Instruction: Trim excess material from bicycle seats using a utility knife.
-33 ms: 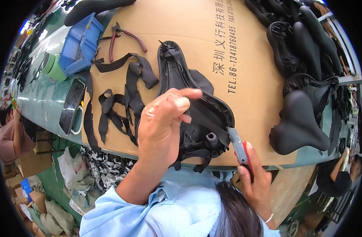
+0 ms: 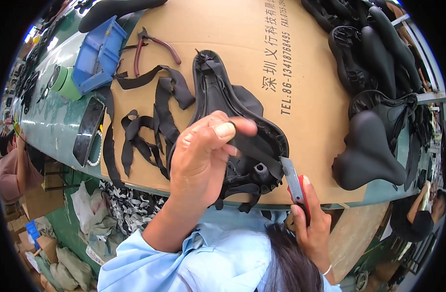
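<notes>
A black bicycle saddle (image 2: 213,82) lies upside down on a cardboard sheet, its hollow underside facing up and its nose pointing away from me. Above it, my left hand (image 2: 201,151) is closed in a pinch. From its fingers a thin black fabric strip (image 2: 264,158) runs to the saddle's right rim. My right hand (image 2: 313,226) grips a red utility knife (image 2: 296,187); the bared blade touches or nearly touches the strip's end at that rim. Where the strip joins the saddle is hard to make out. Part of the saddle's left side is hidden behind my left hand.
Loose black fabric strips (image 2: 135,129) lie left on the cardboard (image 2: 242,29), below red-handled pliers (image 2: 140,48). Further left are a blue bin (image 2: 94,58), a green container (image 2: 65,82) and a phone (image 2: 89,129). More saddles (image 2: 366,151) are piled at right.
My left index finger has shifted slightly to the right and down. The knife and the saddle are almost where they were.
</notes>
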`<state>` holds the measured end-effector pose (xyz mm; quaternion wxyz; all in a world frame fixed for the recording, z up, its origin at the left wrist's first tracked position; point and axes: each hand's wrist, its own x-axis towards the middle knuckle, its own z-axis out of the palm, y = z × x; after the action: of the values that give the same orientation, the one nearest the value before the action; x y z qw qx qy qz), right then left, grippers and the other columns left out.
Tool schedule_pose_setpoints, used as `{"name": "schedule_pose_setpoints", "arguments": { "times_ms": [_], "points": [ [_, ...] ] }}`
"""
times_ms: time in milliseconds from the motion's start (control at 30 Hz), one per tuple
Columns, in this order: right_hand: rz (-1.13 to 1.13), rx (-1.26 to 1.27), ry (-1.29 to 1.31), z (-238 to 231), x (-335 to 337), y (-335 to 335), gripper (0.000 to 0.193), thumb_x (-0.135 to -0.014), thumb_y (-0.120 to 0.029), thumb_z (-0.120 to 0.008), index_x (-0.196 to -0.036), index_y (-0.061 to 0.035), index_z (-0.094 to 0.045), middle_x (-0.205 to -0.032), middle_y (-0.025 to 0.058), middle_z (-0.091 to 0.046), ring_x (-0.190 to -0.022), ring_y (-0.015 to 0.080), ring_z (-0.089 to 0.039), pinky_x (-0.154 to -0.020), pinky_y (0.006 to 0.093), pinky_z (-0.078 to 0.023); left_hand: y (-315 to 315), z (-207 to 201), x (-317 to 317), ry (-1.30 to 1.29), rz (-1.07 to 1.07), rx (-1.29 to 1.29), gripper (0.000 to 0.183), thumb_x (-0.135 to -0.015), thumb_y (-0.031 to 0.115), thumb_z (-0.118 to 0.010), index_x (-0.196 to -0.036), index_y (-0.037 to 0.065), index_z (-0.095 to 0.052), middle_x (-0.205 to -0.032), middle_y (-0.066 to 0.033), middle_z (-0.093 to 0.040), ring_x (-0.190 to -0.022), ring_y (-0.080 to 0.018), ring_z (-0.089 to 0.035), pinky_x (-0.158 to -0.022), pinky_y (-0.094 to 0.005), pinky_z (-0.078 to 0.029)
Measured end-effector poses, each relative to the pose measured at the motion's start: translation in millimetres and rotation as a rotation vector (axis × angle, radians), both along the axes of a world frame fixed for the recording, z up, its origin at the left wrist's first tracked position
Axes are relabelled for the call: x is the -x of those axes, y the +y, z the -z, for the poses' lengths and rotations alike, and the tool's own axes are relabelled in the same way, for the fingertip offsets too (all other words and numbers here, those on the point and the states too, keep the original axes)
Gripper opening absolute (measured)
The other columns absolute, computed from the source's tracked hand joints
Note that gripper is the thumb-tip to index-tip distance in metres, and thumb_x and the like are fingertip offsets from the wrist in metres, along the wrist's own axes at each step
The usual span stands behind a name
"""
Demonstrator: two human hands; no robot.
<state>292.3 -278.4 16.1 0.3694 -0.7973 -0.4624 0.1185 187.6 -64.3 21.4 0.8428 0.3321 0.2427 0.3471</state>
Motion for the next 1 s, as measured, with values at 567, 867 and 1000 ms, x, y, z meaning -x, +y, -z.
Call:
{"name": "schedule_pose_setpoints", "arguments": {
  "times_ms": [567,867,1000],
  "points": [
    [0.047,0.011,0.281,5,-29,59,0.049,-0.093,-0.013,-0.057,-0.14,-0.0089,-0.044,-0.101,0.0216,-0.067,-0.07,0.0274,-0.066,-0.065,0.0348,-0.05,88,-18,-94,0.284,0.364,-0.413,0.018,-0.083,0.014,-0.064,-0.069,0.002,-0.062,-0.069,0.0021,-0.05,-0.07,-0.0083,-0.043,-0.068,-0.0228,-0.032],
    [0.219,0.068,0.619,-9,8,66,0.053,-0.095,-0.012,-0.051,-0.146,-0.0102,-0.036,-0.073,0.005,-0.058,-0.048,0.0085,-0.049,-0.044,0.026,-0.042,72,-40,-119,-0.712,0.073,-0.146,0.027,-0.097,0.03,-0.054,-0.083,0.007,-0.06,-0.09,-0.0023,-0.061,-0.084,-0.0144,-0.052,-0.071,-0.0292,-0.042],
    [0.082,0.057,0.017,-2,-21,58,0.049,-0.09,-0.016,-0.061,-0.138,-0.0132,-0.049,-0.076,0.0185,-0.065,-0.051,0.0314,-0.058,-0.051,0.0376,-0.045,71,-54,-94,0.422,0.31,-1.045,0.009,-0.087,0.012,-0.062,-0.086,0.003,-0.059,-0.072,-0.0049,-0.055,-0.076,-0.0154,-0.052,-0.066,-0.0316,-0.042]
  ]
}}
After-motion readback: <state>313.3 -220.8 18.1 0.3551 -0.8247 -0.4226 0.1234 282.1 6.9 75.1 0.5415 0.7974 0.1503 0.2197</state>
